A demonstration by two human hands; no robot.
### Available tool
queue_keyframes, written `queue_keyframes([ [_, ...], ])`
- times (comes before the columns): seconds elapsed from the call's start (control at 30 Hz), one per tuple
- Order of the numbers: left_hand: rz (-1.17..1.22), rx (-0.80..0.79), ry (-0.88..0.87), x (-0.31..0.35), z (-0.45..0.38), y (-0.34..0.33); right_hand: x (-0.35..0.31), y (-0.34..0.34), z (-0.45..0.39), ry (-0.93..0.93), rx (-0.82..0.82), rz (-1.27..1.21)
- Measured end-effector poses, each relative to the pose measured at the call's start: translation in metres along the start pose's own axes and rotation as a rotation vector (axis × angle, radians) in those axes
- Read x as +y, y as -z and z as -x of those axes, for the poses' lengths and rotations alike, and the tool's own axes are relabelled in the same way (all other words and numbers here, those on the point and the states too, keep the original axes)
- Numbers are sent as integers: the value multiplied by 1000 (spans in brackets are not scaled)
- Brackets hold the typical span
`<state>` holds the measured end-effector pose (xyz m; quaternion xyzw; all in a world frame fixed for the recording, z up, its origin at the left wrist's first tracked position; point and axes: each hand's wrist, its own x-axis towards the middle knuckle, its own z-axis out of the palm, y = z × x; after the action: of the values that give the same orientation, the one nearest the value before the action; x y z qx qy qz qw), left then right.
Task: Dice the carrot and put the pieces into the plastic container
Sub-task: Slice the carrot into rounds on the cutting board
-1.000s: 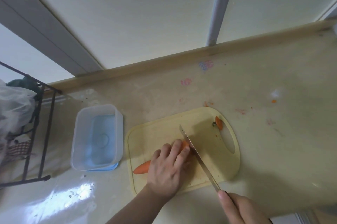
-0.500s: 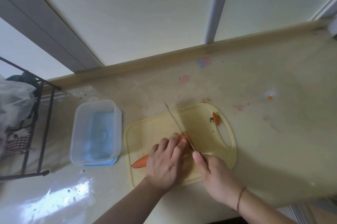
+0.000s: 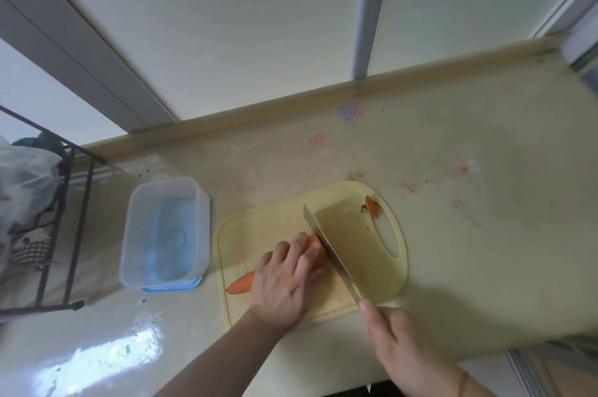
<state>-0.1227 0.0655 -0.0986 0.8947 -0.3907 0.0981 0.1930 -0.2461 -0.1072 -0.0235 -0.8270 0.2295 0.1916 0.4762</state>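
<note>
left hand [image 3: 284, 280] pins carrot [image 3: 241, 283] | right hand [image 3: 404, 351] grips knife [image 3: 330, 251] mid-board

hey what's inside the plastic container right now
No carrot pieces show inside the plastic container. Through its clear walls only its bare floor and a blue lid under it can be seen. Nothing covers its opening.

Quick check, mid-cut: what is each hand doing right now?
Left hand: fingers curled over the carrot, holding it down on the cutting board.
Right hand: gripping the knife by its handle, blade at the carrot.
</note>
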Motion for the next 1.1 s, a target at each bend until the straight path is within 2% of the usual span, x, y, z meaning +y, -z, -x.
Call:
queue_keyframes([
  [0.2, 9, 15, 19, 5, 1, 2, -26, -14, -43, 66, 43, 10],
  [0.33, 15, -9, 90, 4, -5, 8, -39, -9, -57, 52, 37, -5],
  [0.57, 0, 24, 32, 4, -1, 8, -46, 17, -21, 44, 19, -68],
  [0.77, -7, 14, 35, 3, -1, 5, -49, 17, 9, -37, 16, 0],
  [0.9, 2, 26, 20, 3, -2, 6, -47, 8, 16, -25, 123, 44],
  [0.97, 4, 28, 16, 4, -3, 6, -47, 5, 18, 97, 323, 189],
  [1.0, 7, 24, 16, 4, -3, 6, -46, 3, 18, 82, 333, 216],
  [1.1, 12, 19, 19, 4, -2, 5, -53, 2, 23, -68, 184, 4],
])
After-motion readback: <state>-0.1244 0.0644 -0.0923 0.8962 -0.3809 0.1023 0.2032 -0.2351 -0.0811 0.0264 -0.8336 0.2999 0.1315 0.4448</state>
